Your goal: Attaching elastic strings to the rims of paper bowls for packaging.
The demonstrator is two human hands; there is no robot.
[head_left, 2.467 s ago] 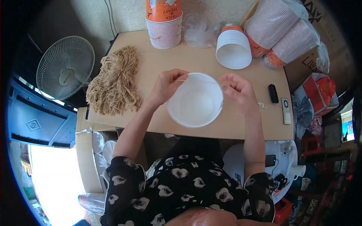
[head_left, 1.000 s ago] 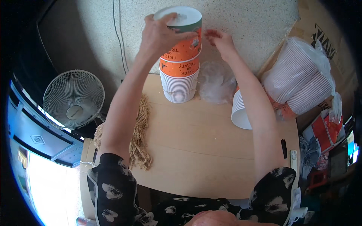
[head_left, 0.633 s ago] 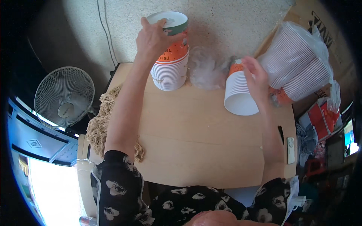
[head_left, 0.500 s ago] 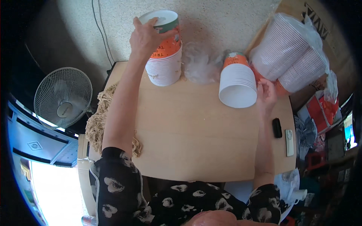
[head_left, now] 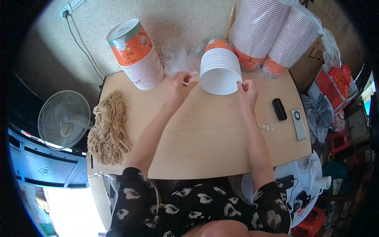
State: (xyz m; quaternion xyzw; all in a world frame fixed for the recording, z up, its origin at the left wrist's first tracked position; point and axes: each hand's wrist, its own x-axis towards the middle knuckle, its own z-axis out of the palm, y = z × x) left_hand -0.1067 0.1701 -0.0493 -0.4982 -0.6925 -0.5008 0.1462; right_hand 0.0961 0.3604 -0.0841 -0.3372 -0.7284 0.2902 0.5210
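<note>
A short stack of nested paper buckets, white inside with orange printed sides, lies on the table with its mouth toward me. At the right edge of that mouth, my right hand pinches the rim between thumb and fingers. Left of the stack, my left hand hovers just apart from it, thumb and fingers curved and separated, with nothing visible in them. A crumpled clear plastic bag lies just beyond my left hand. Farther left stands a taller stack of the same buckets, bottoms up.
Long bucket stacks in clear plastic lean at the back right. A bundle of tan yarn-like strands lies on the left. On the right are a black case, a pale phone-like device and small white scraps. A fan stands left.
My left hand has left the top of the tall stack and come down beside the short stack. My right hand stays by the short stack's rim. The whole view has shifted.
</note>
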